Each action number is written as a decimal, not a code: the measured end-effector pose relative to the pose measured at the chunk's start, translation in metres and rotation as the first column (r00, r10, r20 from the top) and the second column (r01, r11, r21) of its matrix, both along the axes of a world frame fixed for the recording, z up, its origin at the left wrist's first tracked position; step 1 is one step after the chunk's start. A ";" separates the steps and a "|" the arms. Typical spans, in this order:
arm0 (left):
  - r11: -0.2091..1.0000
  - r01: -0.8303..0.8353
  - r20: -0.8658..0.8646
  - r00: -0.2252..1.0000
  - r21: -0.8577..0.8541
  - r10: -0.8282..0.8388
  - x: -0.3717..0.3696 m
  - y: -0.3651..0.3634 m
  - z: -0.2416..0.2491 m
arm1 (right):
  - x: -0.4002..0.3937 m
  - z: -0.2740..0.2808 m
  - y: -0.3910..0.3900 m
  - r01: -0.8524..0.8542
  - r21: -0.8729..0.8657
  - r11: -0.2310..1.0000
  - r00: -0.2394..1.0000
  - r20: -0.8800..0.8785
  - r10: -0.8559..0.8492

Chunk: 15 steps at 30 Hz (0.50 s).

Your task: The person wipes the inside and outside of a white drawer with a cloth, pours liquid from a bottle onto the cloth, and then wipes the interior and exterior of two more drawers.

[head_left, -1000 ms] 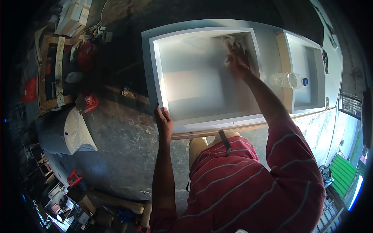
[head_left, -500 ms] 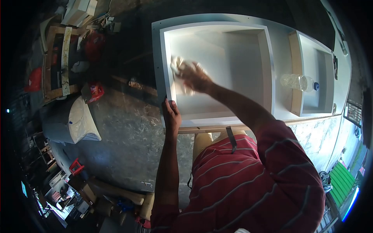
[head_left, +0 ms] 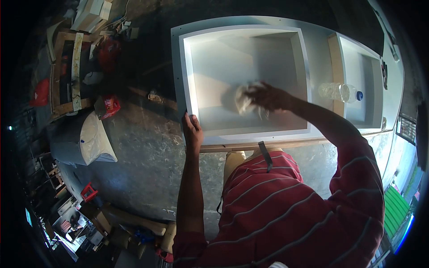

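Note:
My right hand (head_left: 268, 97) holds a crumpled pale cloth (head_left: 243, 99) over the inside of a large white box-like frame (head_left: 305, 80). Motion blurs the cloth and fingertips, and whether the cloth touches the panel is hard to tell. At the frame's lower left corner, my left hand (head_left: 193, 131) grips the edge, thumb on top and the other fingers partly hidden. A clear plastic bottle (head_left: 333, 91) with a blue cap lies on its side across the wooden edge of a smaller white compartment (head_left: 379, 94) on the right.
Beyond the left edge, a wooden frame (head_left: 77, 67), a red and white bag (head_left: 110, 105) and a pale curved sheet (head_left: 96, 140) lie on the grey floor (head_left: 147, 178). A small red stool (head_left: 89, 191) stands lower left. A green slatted panel (head_left: 392, 210) is at the right.
My right hand has moved right with the cloth, away from the frame's left wall toward the middle. My left hand remains at the corner; the frame and bottle appear shifted slightly left.

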<state>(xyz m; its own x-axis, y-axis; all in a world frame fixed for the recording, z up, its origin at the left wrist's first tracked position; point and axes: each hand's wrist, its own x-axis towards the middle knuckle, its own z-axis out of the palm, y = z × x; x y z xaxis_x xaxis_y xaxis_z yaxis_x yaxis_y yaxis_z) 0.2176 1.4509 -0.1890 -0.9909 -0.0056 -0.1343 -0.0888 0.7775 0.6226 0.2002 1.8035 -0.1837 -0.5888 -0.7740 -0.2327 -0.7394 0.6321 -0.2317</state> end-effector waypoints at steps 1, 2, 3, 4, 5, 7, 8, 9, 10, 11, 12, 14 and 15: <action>1.000 0.002 0.001 1.000 0.001 -0.002 0.001 0.001 0.000 | -0.021 -0.003 0.008 0.158 0.057 0.986 0.985 -0.085 -0.153; 1.000 0.003 0.000 1.000 0.001 -0.003 0.002 0.000 0.001 | -0.037 -0.023 0.020 0.287 -0.048 0.957 0.863 -0.422 -0.280; 1.000 0.005 -0.005 1.000 0.002 -0.005 0.000 0.000 0.001 | -0.056 -0.002 0.018 0.520 -0.073 0.851 0.824 -0.221 -0.522; 1.000 0.012 -0.008 1.000 0.004 -0.012 -0.001 0.001 0.003 | -0.069 -0.005 0.014 0.525 -0.072 0.848 0.820 -0.225 -0.527; 1.000 0.016 -0.008 1.000 0.017 -0.016 -0.002 0.002 0.006 | -0.080 -0.014 0.012 0.499 -0.068 0.864 0.849 -0.160 -0.503; 1.000 0.011 -0.038 0.999 0.008 -0.011 -0.002 0.002 0.006 | -0.079 -0.021 0.010 0.377 -0.240 0.895 0.902 -0.124 -0.414; 1.000 0.014 -0.035 0.999 0.008 -0.014 0.001 0.002 0.005 | -0.075 -0.020 0.010 0.381 -0.237 0.894 0.901 -0.121 -0.416; 1.000 0.009 -0.042 0.999 0.010 -0.009 0.001 0.002 0.004 | -0.074 -0.018 0.009 0.425 -0.442 0.790 0.859 -0.078 -0.506; 1.000 0.001 -0.052 0.999 0.011 -0.001 0.000 0.003 0.005 | -0.073 -0.009 0.006 0.443 -0.623 0.644 0.816 -0.017 -0.578; 1.000 -0.002 -0.054 0.999 0.010 0.003 -0.001 0.003 0.005 | -0.072 0.019 0.003 0.590 -0.621 0.516 0.750 0.184 -0.636; 1.000 -0.006 -0.023 1.000 -0.001 0.006 0.000 0.002 0.005 | -0.070 0.037 0.005 0.587 -0.622 0.518 0.753 0.184 -0.632; 1.000 -0.005 0.009 1.000 -0.012 0.005 -0.001 0.001 0.005 | -0.063 0.066 0.015 0.677 -0.662 0.322 0.687 0.411 -0.599; 1.000 0.000 0.001 1.000 -0.001 0.000 -0.001 0.001 0.006 | -0.059 0.079 0.019 0.779 -0.570 0.262 0.591 0.527 -0.610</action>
